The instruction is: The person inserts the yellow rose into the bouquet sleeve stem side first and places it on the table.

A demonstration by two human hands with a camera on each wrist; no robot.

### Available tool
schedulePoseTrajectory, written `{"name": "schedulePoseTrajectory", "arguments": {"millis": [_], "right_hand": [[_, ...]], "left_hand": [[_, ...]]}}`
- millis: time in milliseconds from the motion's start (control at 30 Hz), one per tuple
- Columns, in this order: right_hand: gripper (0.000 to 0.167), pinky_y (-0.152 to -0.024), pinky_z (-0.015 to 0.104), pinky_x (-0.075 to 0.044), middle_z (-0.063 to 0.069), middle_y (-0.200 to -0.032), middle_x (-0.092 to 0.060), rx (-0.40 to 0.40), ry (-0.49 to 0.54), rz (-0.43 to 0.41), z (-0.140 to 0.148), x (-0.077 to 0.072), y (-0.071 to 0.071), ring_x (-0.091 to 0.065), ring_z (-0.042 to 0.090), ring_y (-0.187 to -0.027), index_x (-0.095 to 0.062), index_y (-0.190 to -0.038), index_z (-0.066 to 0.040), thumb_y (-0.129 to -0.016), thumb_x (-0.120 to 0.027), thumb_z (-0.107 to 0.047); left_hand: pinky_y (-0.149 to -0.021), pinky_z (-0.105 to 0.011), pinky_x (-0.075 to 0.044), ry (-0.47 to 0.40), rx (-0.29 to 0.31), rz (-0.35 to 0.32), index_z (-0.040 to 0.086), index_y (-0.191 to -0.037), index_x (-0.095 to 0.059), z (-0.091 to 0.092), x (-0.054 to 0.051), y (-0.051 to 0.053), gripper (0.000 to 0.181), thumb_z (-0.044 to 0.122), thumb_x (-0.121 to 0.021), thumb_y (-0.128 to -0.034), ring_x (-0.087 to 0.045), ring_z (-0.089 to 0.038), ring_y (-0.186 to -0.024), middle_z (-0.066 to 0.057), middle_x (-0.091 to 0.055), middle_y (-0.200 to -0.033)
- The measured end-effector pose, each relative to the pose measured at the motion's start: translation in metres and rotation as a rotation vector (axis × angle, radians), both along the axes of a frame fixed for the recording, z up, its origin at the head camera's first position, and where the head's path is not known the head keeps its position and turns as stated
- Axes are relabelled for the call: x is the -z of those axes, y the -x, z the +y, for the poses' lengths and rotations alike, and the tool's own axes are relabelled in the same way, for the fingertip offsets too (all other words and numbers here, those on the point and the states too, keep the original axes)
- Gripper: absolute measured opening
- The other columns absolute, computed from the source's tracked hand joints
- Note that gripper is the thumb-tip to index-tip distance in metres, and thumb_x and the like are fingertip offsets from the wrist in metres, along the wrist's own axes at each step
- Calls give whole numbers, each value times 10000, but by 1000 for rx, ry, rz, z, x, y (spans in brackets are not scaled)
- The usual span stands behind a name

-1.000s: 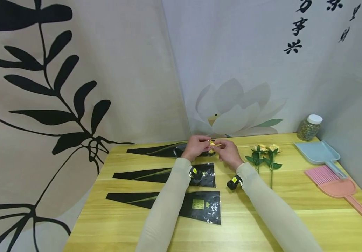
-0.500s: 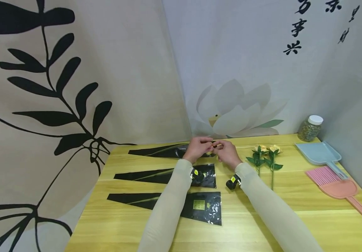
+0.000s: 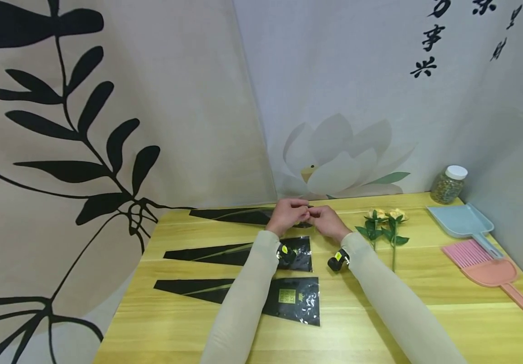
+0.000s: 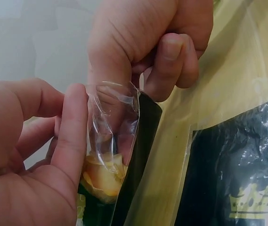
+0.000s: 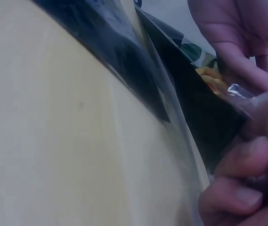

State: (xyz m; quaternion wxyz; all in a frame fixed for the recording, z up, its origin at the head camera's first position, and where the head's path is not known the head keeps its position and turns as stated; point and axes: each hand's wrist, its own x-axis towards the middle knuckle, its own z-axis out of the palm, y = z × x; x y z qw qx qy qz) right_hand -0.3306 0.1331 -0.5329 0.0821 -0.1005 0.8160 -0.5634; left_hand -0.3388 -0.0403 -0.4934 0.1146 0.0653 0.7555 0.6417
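Note:
At the back of the table my left hand (image 3: 286,216) grips the open end of a black flower sleeve (image 3: 231,216) with a clear plastic front. Inside it is an artificial yellow rose (image 4: 103,178), its head just below the clear rim. My right hand (image 3: 330,222) reaches digits into that opening and pinches at the rose, seen through the film in the left wrist view; its other fingers curl outside. The right wrist view shows the dark sleeve (image 5: 195,108) slanting between both hands, with orange-yellow petals (image 5: 210,77) showing. The stem is hidden.
Two more black sleeves lie nearer, a middle one (image 3: 216,252) and a front one (image 3: 295,298), partly under the left arm. Right of the hands lie two yellow roses (image 3: 393,227). A jar (image 3: 447,186), blue dustpan (image 3: 459,220) and pink dustpan (image 3: 489,273) are at the right.
The yellow rose head, visible between my hands a second ago, has sunk into the sleeve. Both hands stay close together, and the sleeve has shifted slightly right.

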Motion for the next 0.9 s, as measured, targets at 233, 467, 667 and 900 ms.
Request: {"name": "schedulePoseTrajectory", "arguments": {"millis": [233, 467, 667, 900], "right_hand": [[293, -664, 235, -481, 119, -960, -783, 2, -48, 50, 3, -3, 1, -546, 62, -651, -752, -1326, -82, -1069, -637, -164], [302, -955, 383, -541, 156, -1315, -739, 75, -72, 63, 7, -4, 5, -686, 265, -1118, -748, -1301, -40, -1086, -610, -200], [305, -983, 396, -538, 170, -1275, -747, 119, -72, 57, 8, -5, 8, -688, 297, -1141, -752, -1276, -27, -1096, -585, -209], [286, -542, 220, -428, 120, -1083, -801, 181, -41, 4, 10, -9, 5, -544, 105, -600, -775, -1197, -61, -1094, -564, -223]], "left_hand": [[-802, -231, -642, -66, -9, -48, -7, -1265, -755, 2, -2, -2, 272, 61, -667, -1017, -758, -103, -853, -170, -772, -1151], [-837, -269, -651, -76, -39, -70, -25, -1325, -719, 4, -2, -2, 312, 60, -664, -1030, -783, -186, -937, -175, -766, -1161], [-830, -281, -655, -91, -70, -52, -52, -1331, -704, 6, 2, 2, 323, 12, -661, -1018, -788, -224, -951, -195, -770, -1155], [-858, -332, -659, -64, -71, -38, 15, -1286, -747, -8, -2, 3, 274, 40, -654, -1029, -771, -252, -960, -245, -739, -1182]]}}
